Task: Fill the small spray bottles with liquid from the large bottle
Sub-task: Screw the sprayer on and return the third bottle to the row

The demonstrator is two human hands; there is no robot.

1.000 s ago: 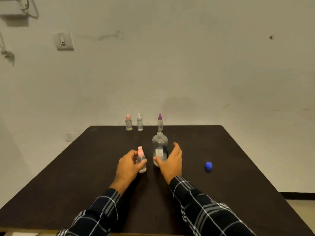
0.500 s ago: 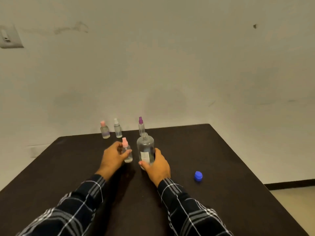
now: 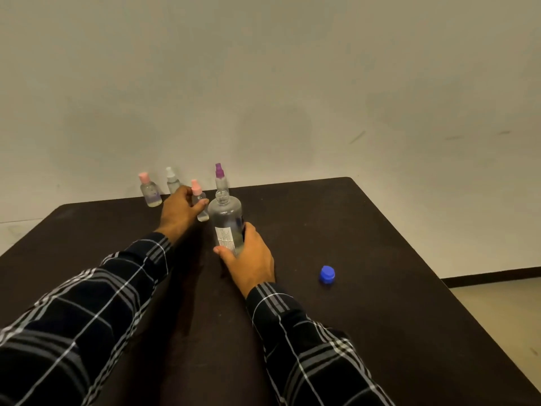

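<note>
A large clear bottle (image 3: 226,221) with a white label and an uncapped neck stands upright near the middle of the dark table (image 3: 380,303). My right hand (image 3: 248,260) grips its lower body. Just left of it my left hand (image 3: 180,210) holds a small pink-capped spray bottle (image 3: 199,200). At the table's far edge stand another pink-capped spray bottle (image 3: 150,191), a white-capped one (image 3: 172,182) partly behind my left hand, and a taller purple-capped one (image 3: 220,177) behind the large bottle.
A blue screw cap (image 3: 327,273) lies on the table to the right of my right hand. The table's far edge meets a pale wall. The right edge drops to a light floor (image 3: 503,312).
My right hand has closed round the large bottle. My left hand has carried the small pink-capped bottle farther from me. The camera has tilted down and moved closer.
</note>
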